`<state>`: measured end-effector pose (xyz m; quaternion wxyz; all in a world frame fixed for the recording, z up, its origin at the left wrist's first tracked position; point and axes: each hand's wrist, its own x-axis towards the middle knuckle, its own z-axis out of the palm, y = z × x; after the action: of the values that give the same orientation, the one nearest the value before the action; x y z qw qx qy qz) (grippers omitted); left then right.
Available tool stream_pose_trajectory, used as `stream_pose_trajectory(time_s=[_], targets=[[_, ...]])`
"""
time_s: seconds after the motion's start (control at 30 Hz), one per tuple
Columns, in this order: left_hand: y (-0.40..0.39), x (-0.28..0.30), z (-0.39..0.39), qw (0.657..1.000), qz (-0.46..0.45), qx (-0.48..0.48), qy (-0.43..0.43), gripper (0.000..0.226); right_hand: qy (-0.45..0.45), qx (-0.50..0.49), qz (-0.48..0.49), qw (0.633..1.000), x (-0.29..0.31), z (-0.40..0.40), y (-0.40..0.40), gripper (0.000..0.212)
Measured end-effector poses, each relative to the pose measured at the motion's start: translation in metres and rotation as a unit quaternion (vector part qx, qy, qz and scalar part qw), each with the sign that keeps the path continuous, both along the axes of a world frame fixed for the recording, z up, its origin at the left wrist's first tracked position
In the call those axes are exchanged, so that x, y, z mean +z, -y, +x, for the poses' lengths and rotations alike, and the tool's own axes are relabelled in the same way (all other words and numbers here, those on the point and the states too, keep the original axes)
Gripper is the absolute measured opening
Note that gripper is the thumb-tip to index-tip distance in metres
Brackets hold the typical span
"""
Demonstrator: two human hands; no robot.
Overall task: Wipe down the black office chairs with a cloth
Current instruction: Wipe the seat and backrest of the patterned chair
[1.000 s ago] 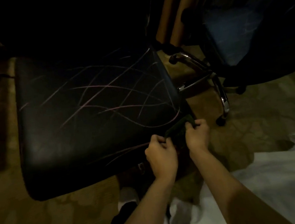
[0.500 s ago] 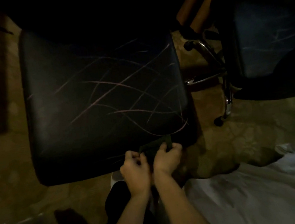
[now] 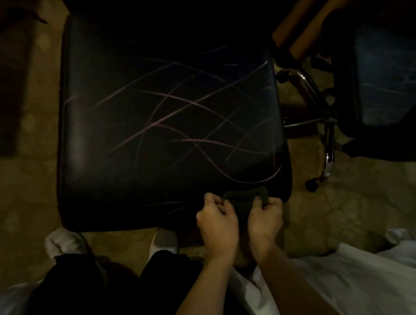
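Two hands grip one dark folded cloth (image 3: 248,199) at the near right edge of the black padded chair seat (image 3: 167,125). Left hand (image 3: 217,223), right hand (image 3: 264,217), both fisted; seat lies ahead, mostly leftward.

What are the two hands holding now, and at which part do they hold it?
Both hold one dark cloth: the left hand grips its left end, the right hand its right end, over the front edge of the chair seat.

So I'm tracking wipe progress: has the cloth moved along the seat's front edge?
Yes. The cloth has shifted left along the seat front edge, away from its right corner.
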<state>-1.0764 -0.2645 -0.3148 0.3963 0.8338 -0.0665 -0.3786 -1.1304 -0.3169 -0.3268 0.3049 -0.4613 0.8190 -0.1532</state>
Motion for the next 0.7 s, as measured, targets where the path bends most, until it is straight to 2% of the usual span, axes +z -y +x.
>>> stream_pose_trajectory(time_s=[0.13,0.3,0.47,0.57,0.7], targets=[[-0.02,-0.007,0.007,0.997,-0.005,0.053,0.054,0.01,0.018,0.071,0.012,0.997,-0.003,0.013,-0.021,0.009],[-0.078,-0.014,0.058,0.983,-0.02,0.132,0.123,0.011,0.083,0.195,0.034,0.977,-0.003,0.057,-0.071,0.012],[-0.123,-0.013,0.115,0.972,0.016,0.172,0.162,0.007,0.139,0.296,0.068,0.943,0.001,0.11,-0.11,0.013],[-0.122,-0.014,0.11,0.962,0.015,0.179,0.205,0.007,0.156,0.281,0.057,0.945,-0.004,0.112,-0.113,0.013],[-0.086,-0.014,0.067,0.967,-0.005,0.147,0.21,0.013,0.153,0.213,0.006,0.965,-0.011,0.07,-0.081,0.009]])
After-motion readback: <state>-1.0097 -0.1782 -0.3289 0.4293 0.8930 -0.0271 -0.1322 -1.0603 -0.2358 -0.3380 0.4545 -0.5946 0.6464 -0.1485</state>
